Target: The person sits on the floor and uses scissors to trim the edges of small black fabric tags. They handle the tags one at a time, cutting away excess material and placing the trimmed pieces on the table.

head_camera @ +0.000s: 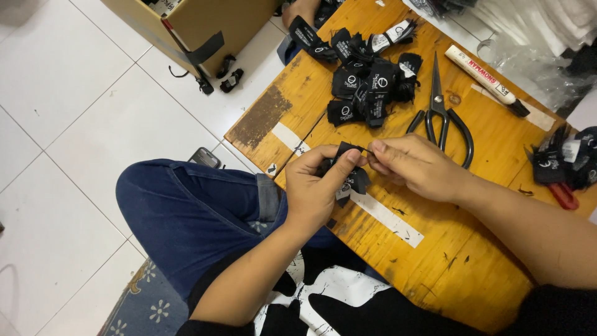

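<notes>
Left hand (317, 186) gripping a small bunch of black labels (349, 177), thumb pressing on top, held just above the near edge of the wooden bench (435, 249). Right hand (416, 167) pinching a thin black thread (367, 150) at the bunch's top, fingertips closing narrowly on it, touching the left thumb. Lying beyond the hands: a loose pile of black labels (367, 81) mid-bench, black scissors (443, 115) just beside the right hand, a white marker (486, 78) farther right, more black labels (563, 158) at the right edge. Sitting on the white tiled floor (74, 124): a cardboard box (199, 25). Showing below the bench: a knee in blue jeans (186, 211).
</notes>
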